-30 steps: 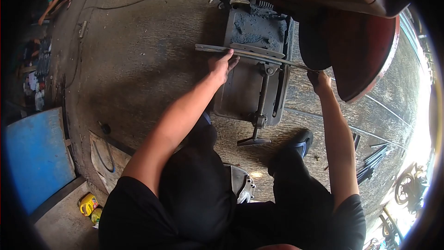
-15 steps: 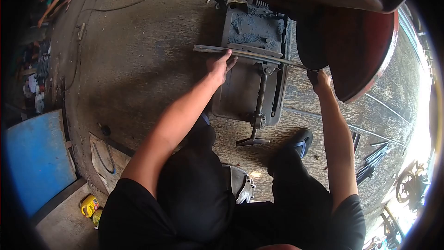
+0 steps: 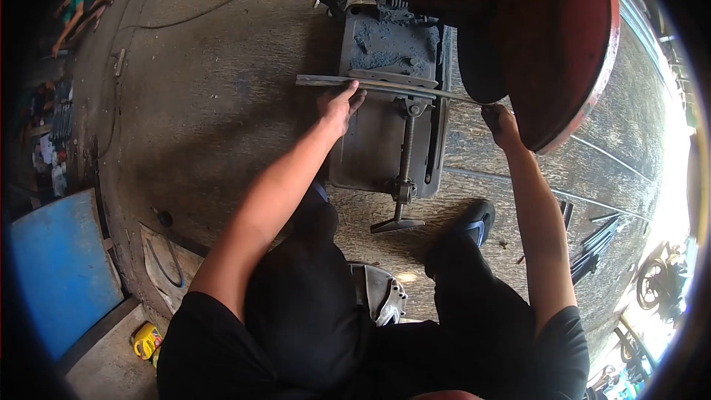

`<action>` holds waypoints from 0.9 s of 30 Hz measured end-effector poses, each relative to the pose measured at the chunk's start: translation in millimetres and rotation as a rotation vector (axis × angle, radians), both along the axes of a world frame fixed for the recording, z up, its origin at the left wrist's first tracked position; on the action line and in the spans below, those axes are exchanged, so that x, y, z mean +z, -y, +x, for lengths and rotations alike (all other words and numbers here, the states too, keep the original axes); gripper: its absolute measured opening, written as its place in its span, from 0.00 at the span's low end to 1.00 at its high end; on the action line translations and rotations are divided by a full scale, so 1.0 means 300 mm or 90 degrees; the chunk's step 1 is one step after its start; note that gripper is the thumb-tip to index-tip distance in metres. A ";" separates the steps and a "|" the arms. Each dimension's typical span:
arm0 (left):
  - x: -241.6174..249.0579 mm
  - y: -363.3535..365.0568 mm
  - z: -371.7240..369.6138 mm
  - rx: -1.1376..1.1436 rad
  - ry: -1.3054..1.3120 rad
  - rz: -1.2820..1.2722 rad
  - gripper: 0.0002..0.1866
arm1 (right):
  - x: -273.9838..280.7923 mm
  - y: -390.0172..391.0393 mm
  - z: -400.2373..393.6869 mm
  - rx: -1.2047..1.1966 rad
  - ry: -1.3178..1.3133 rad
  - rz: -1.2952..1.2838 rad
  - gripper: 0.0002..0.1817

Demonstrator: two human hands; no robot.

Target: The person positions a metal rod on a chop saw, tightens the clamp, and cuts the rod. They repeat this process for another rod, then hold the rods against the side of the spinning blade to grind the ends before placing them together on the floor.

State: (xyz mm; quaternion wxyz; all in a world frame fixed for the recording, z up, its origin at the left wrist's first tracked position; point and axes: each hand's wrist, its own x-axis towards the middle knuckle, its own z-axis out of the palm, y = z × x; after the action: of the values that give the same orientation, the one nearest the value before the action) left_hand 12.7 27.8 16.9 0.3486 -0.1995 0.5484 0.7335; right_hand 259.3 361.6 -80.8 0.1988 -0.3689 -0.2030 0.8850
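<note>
A cut-off saw stands before me, its red blade guard (image 3: 566, 67) at upper right and its grey metal base (image 3: 363, 148) under the bars. Thin metal bars (image 3: 315, 80) lie crosswise over the base, along the vise jaw. My left hand (image 3: 338, 109) grips them near their left end, thumb on top. Beside the dark cutting disc (image 3: 478, 67), my right hand (image 3: 502, 127) is closed around the right end of the metal, partly hidden by its fingers. Nearer me, the vise screw (image 3: 407, 152) runs down to a T-shaped handle (image 3: 398, 226).
Dark grit covers the back of the base. A cable (image 3: 200, 15) crosses the floor at upper left. Long rods (image 3: 533, 189) and a bundle of short bars (image 3: 592, 252) lie to the right. A blue panel (image 3: 63, 267) stands left; another person (image 3: 89, 0) is far off.
The whole view has shifted slightly, so everything sits a little further left and up. Both hands keep their grip, and the bars stay in about the same place over the saw base.
</note>
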 end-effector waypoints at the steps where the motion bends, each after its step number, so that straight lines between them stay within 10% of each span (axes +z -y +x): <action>1: -0.001 0.000 -0.001 0.003 -0.001 0.000 0.12 | -0.008 -0.003 0.002 -0.001 -0.001 0.000 0.16; 7: -0.003 0.001 -0.001 0.003 0.004 0.000 0.11 | -0.211 -0.131 0.087 0.126 -0.073 0.427 0.14; 9: 0.006 0.000 0.001 0.010 0.003 -0.001 0.11 | -0.403 -0.293 0.145 0.068 0.066 -0.200 0.12; 10: 0.004 -0.001 0.002 0.011 0.003 0.001 0.11 | -0.337 -0.231 0.122 0.070 0.065 -0.201 0.12; 12: 0.010 0.000 0.003 0.005 -0.005 0.002 0.11 | -0.173 -0.067 0.093 0.225 0.181 0.548 0.13; 18: 0.013 0.000 0.003 -0.020 -0.017 -0.008 0.10 | 0.081 0.052 0.054 0.168 0.124 0.182 0.18; 25: 0.011 0.004 -0.002 -0.024 -0.008 -0.008 0.13 | 0.169 0.108 0.001 0.152 0.238 0.170 0.17; 27: 0.000 0.000 0.001 -0.035 -0.006 0.000 0.13 | 0.211 0.091 -0.049 -0.109 0.039 0.123 0.18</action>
State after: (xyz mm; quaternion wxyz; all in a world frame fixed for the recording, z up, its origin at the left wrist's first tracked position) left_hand 12.9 27.7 16.9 0.3661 -0.1807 0.5554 0.7244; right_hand 244.7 334.4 -17.4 0.3016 -0.3909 -0.2610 0.8295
